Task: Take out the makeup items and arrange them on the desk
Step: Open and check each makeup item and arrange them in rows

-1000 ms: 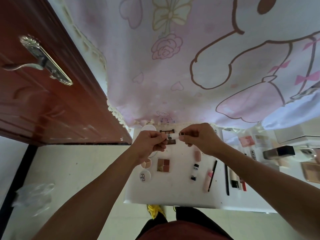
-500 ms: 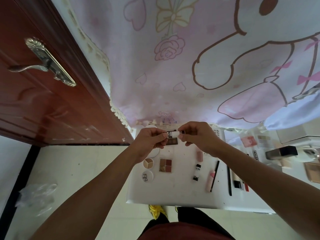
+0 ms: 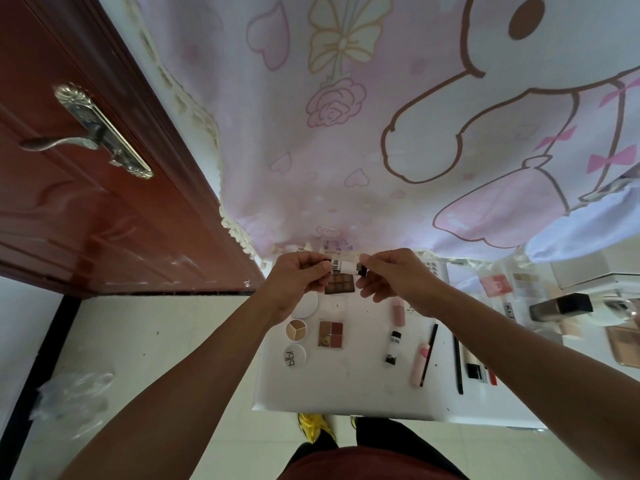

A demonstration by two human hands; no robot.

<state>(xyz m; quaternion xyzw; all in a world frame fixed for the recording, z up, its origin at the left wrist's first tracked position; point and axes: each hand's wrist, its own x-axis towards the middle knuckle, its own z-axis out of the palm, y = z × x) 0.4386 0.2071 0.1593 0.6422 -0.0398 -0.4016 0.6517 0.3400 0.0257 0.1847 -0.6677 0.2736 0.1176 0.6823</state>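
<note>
left hand (image 3: 298,276) pinches tube (image 3: 343,266) | right hand (image 3: 393,278) pinches tube's other end

A red-brown door (image 3: 86,209) adjoins a pink cartoon curtain (image 3: 381,116).

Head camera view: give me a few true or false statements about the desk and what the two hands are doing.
1. The left hand and the right hand hold one small white tube between them, one at each end. True.
2. The four-pan palette lies to the right of the black pencil. False: it lies to the left of it, beside the three-colour compact.
3. The round white lid lies nearer the person than the three-colour compact. True.
4. The left hand rests flat on the desk. False: it is raised above the desk and pinches the tube.
</note>
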